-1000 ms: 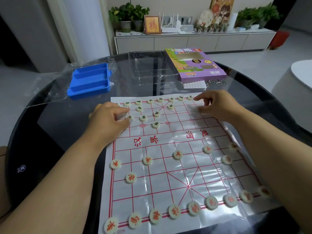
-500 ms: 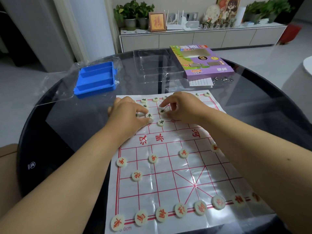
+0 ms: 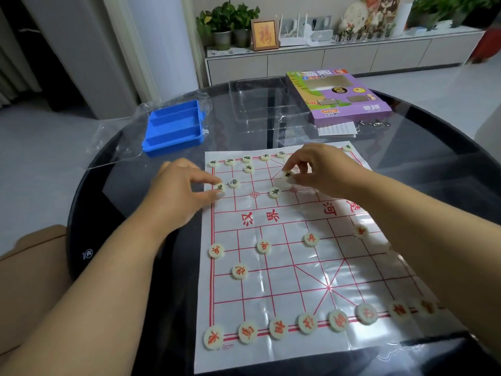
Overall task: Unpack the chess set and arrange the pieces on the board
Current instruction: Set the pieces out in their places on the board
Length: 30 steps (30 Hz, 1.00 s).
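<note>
A white paper chess board (image 3: 287, 256) with red lines lies on the dark round glass table. Pale round pieces with red characters (image 3: 278, 329) line its near rows. Pieces with dark characters (image 3: 275, 192) stand at the far side. My left hand (image 3: 179, 194) pinches a dark-character piece (image 3: 219, 187) at the board's far left edge. My right hand (image 3: 322, 169) pinches another dark-character piece (image 3: 288, 175) near the far palace diagonals. My right forearm hides part of the board's right side.
A blue compartment tray (image 3: 173, 128) lies on a clear plastic bag at the far left. A clear plastic insert (image 3: 260, 104) and the purple game box (image 3: 339, 96) sit beyond the board, with a paper slip (image 3: 336, 129) and keys (image 3: 374, 123).
The camera view has shifted. My left hand has slid a piece out to the board's left edge, and my right hand has moved from the far right to a piece near the centre.
</note>
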{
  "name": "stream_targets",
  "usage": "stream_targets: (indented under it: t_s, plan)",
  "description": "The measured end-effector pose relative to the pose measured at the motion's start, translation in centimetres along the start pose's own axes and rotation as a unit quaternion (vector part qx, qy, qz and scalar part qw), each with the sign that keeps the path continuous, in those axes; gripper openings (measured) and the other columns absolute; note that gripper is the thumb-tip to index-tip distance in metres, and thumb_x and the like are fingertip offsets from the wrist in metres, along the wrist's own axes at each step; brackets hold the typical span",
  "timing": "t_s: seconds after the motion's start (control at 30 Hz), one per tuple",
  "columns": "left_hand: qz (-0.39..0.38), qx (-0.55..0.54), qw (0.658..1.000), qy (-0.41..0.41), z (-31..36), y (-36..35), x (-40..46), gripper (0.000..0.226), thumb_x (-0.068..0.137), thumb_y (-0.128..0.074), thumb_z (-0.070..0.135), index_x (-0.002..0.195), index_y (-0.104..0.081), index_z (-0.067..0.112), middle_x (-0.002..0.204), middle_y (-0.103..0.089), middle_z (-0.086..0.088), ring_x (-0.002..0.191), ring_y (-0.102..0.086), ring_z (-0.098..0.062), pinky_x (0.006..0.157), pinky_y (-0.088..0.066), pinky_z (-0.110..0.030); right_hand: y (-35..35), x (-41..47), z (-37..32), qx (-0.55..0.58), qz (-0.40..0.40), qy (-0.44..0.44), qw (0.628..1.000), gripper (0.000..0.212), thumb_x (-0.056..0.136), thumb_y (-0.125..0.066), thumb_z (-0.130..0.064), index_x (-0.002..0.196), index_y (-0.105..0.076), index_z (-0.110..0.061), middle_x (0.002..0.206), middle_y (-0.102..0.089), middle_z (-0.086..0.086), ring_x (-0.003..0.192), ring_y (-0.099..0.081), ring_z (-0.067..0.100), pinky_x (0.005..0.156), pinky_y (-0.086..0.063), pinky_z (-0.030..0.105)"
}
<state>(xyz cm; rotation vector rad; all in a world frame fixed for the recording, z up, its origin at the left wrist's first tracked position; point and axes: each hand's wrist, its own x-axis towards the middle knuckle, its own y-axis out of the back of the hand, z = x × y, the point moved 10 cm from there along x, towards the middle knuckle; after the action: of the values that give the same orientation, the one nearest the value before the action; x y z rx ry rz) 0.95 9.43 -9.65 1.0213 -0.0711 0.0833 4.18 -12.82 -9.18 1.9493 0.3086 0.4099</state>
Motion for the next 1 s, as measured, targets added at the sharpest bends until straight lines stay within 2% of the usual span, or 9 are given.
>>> stream_targets:
  t_s: [0.1, 0.23, 0.4, 0.6, 0.8, 1.0]
  plan:
    - [-0.008, 0.013, 1.000, 0.003, -0.8, -0.4, -0.8, 0.033, 0.077, -0.074, 0.038, 0.108, -0.071, 0.032, 0.095, -0.047, 0.015, 0.104, -0.041, -0.014, 0.096, -0.042, -0.039, -0.2, -0.9, 0.5, -0.007, -0.007, -0.012, 1.000, 0.022, 0.086, -0.066, -0.024, 0.108, -0.068, -0.023, 0.089, -0.057, -0.004, 0.077, -0.049, 0.014, 0.060, -0.037, 0.018]
    - [-0.001, 0.022, 1.000, 0.015, -1.1, -0.4, -1.1, 0.034, 0.079, -0.072, 0.037, 0.112, -0.070, 0.030, 0.100, -0.047, 0.012, 0.106, -0.040, -0.015, 0.099, -0.041, -0.042, -0.5, -1.5, 1.3, -0.011, -0.010, -0.036, 0.999, 0.021, 0.087, -0.064, -0.022, 0.107, -0.069, -0.023, 0.085, -0.055, -0.004, 0.078, -0.048, 0.016, 0.064, -0.037, 0.026]
    - [0.000, 0.019, 1.000, 0.022, -1.3, -0.7, -1.3, 0.036, 0.081, -0.071, 0.037, 0.116, -0.068, 0.029, 0.102, -0.050, 0.010, 0.106, -0.041, -0.015, 0.097, -0.044, -0.040, -1.1, -1.8, 1.6, -0.006, -0.022, -0.054, 0.998, 0.020, 0.087, -0.065, -0.024, 0.107, -0.068, -0.024, 0.080, -0.050, -0.008, 0.078, -0.049, 0.016, 0.066, -0.040, 0.028]
    - [-0.025, -0.004, 0.999, 0.038, -1.9, -1.7, -1.3, 0.038, 0.080, -0.072, 0.038, 0.116, -0.068, 0.029, 0.097, -0.050, 0.013, 0.109, -0.045, -0.017, 0.097, -0.046, -0.047, -1.4, -2.0, 1.1, 0.006, -0.025, -0.054, 0.998, 0.024, 0.086, -0.066, -0.027, 0.110, -0.068, -0.025, 0.079, -0.051, -0.009, 0.078, -0.051, 0.017, 0.068, -0.042, 0.030]
    - [0.009, -0.017, 0.999, 0.026, -0.4, 0.0, 0.5, 0.041, 0.079, -0.072, 0.040, 0.119, -0.065, 0.034, 0.109, -0.052, 0.007, 0.113, -0.046, -0.020, 0.100, -0.043, -0.048, 0.2, -1.8, 0.0, 0.018, 0.018, -0.038, 0.999, 0.031, 0.084, -0.069, -0.025, 0.115, -0.066, -0.025, 0.087, -0.058, -0.002, 0.078, -0.052, 0.017, 0.069, -0.042, 0.029]
    - [0.011, 0.024, 1.000, 0.017, 3.8, -2.6, 4.3, 0.039, 0.078, -0.071, 0.046, 0.114, -0.069, 0.031, 0.119, -0.060, 0.003, 0.118, -0.046, -0.025, 0.102, -0.040, -0.046, -1.1, -1.1, -2.1, -0.021, -0.015, -0.014, 1.000, 0.030, 0.081, -0.070, -0.033, 0.111, -0.068, -0.026, 0.091, -0.059, -0.002, 0.087, -0.054, 0.018, 0.073, -0.045, 0.030]
